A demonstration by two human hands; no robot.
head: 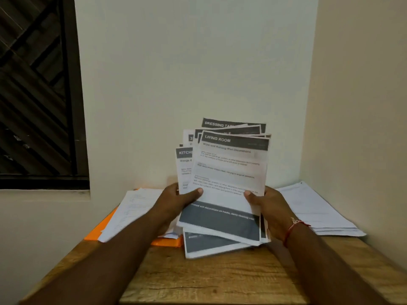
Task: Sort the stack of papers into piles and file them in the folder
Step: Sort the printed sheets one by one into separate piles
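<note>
I hold a fanned stack of printed sheets [229,172] upright above the wooden table [215,278]. The front sheet is headed "LIVING ROOM"; others behind read "KITCHEN" and "DRESSING TABLE". My left hand [178,201] grips the stack's left edge, thumb on the front sheet. My right hand [266,205] grips the right edge, thumb on the front too. An orange folder [103,227] lies flat at the table's back left, mostly covered by a pile of white papers [130,212].
Another pile of white papers [317,208] lies at the table's back right, against the wall corner. A dark barred window [37,91] is in the left wall. Bare wood of the table shows in front of my hands.
</note>
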